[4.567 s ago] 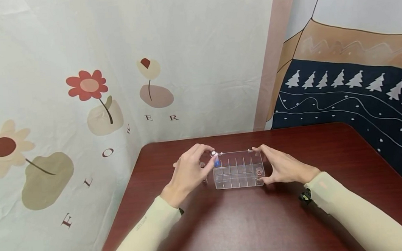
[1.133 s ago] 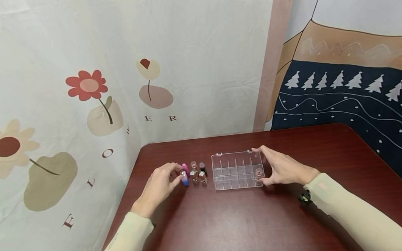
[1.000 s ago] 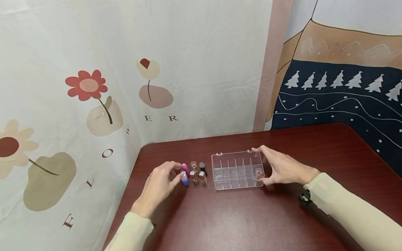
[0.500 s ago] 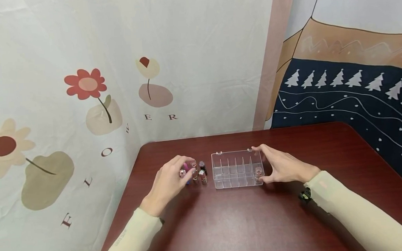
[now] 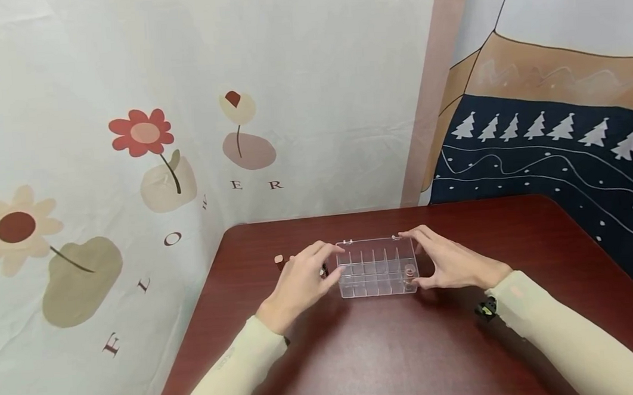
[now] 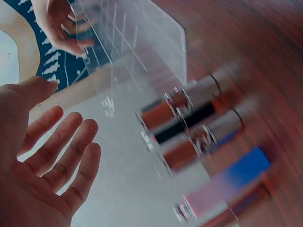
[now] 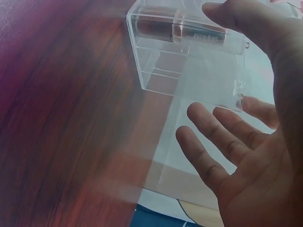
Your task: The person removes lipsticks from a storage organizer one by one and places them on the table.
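Note:
A clear plastic compartment box stands on the table. My right hand grips its right end, thumb at the front corner and a fingertip at the back edge. One lipstick tube stands upright in the box's front right compartment. My left hand is beside the box's left end, thumb and index finger spread; its palm holds nothing. Beyond that hand stand a pink-to-blue tube, a slim black tube and clear tubes with brown parts, mostly hidden in the head view.
The dark red wooden table ends against a pale cloth backdrop with printed flowers. A light-topped tube shows just left of my left hand. Another cloth with white trees hangs at the right.
My left hand earlier held the pink-to-blue tube over the box's left end, then took it back among the other tubes and let go. It has since moved right. My right hand stayed.

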A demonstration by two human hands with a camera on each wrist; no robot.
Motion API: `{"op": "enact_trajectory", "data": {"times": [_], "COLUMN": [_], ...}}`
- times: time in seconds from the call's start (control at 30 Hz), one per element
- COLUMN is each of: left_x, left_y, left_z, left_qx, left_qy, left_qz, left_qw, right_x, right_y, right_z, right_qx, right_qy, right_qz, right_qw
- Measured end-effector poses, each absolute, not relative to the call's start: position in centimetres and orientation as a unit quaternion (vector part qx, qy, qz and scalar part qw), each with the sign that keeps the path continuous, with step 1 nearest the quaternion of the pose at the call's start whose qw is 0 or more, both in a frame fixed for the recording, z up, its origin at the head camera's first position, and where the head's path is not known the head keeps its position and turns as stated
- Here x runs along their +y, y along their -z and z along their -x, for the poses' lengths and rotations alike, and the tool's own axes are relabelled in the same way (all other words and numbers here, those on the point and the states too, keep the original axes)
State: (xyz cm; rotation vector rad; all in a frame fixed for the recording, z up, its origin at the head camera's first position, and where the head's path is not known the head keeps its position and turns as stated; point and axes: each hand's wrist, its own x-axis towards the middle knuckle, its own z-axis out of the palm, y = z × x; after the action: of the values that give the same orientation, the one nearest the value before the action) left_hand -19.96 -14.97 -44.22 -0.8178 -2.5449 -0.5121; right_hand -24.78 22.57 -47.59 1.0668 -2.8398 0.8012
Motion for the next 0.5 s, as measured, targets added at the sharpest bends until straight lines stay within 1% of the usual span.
{"op": "enact_trajectory", "data": {"times": [0.17,0.33,0.5], "left_x": [-12.7,-10.6,-8.7], "left_y": [44.5,45.0,45.5], "left_z": [20.2,20.6,20.8], "left_qx": [-0.907,-0.898,-0.9], "left_qy": [0.185,0.179,0.173], "left_qz": [0.321,0.346,0.353], "left_qw": [0.201,0.202,0.189], "right_x": [22.8,22.8,22.7], "right_y": [47.6,47.6,47.8], "right_z": [24.8,24.8,24.9], "right_qx": [-0.903,-0.902,-0.9], "right_qy": [-0.253,-0.26,-0.259], "right_qz": [-0.348,-0.345,-0.35], "right_qw": [0.012,0.006,0.01]}}
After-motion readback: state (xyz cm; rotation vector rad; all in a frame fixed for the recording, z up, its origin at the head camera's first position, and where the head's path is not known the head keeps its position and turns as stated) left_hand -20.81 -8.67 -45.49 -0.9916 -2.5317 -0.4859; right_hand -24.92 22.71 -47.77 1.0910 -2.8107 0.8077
